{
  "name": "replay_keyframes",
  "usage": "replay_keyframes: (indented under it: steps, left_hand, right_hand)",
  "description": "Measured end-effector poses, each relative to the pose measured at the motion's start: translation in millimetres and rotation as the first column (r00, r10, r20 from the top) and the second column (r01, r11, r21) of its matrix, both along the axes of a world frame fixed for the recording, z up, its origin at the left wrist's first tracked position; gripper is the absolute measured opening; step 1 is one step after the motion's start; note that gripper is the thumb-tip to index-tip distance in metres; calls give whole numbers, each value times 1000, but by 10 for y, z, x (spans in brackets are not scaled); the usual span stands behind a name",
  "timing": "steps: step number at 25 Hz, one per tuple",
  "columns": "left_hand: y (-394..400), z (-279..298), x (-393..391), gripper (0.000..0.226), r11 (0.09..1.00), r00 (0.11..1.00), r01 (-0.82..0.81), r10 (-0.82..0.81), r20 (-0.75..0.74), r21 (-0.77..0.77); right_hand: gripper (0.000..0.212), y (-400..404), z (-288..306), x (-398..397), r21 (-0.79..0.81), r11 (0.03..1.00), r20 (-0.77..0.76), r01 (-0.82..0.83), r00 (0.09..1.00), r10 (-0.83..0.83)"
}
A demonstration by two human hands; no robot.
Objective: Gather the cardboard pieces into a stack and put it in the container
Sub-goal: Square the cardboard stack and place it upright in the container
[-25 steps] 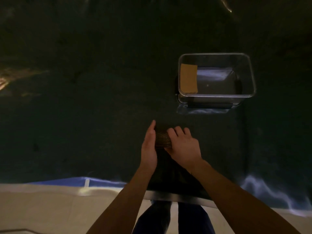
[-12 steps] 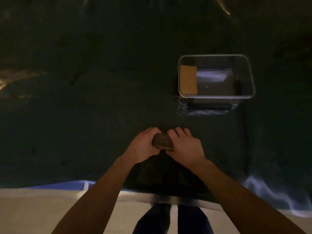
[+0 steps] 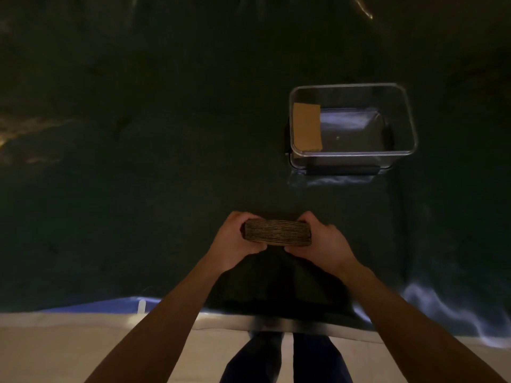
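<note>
A stack of cardboard pieces (image 3: 277,233) shows its layered edge toward me, held above the dark table surface near the front. My left hand (image 3: 235,241) grips its left end and my right hand (image 3: 322,240) grips its right end. Farther back and to the right stands a clear plastic container (image 3: 409,117). One tan cardboard piece (image 3: 307,126) lies inside it against the left wall.
The dark table (image 3: 138,161) stretches wide to the left and back. Its front edge (image 3: 276,324) runs below my forearms, with pale floor (image 3: 69,352) and my legs (image 3: 284,360) beyond. Lighting is dim.
My left hand has closed on the stack's left end and my right hand shifted to the right end. The stack now lies broadside to me, held in both hands.
</note>
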State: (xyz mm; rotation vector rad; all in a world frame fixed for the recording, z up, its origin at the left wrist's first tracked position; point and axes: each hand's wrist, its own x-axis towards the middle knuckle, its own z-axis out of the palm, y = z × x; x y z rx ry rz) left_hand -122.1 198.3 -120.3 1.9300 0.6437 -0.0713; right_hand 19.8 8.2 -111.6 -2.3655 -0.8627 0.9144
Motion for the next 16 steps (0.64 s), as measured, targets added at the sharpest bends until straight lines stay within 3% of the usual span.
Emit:
replay_keyframes:
  steps: [2, 5, 8, 12, 16]
  left_hand:
    - [-57, -26, -37, 53, 997, 997, -76, 76, -24, 24]
    - [-92, -47, -39, 48, 987, 996, 7, 6, -84, 161]
    - [-68, 3, -20, 43, 980, 989, 69, -43, -138, 188]
    - [-21, 71, -90, 45, 976, 996, 67, -53, -70, 209]
    - [-98, 28, -132, 42, 974, 987, 92, -62, -149, 205]
  right_hand:
    - [48, 11, -30, -25, -2, 1000, 19, -4, 1000, 4]
    - [48, 24, -61, -38, 1, 1000, 31, -2, 1000, 2]
    - [49, 15, -48, -54, 12, 1000, 65, 8, 998, -8]
    - [47, 27, -29, -76, 101, 995, 182, -20, 983, 1]
    - [44, 44, -50, -109, 20, 999, 122, -28, 992, 26]
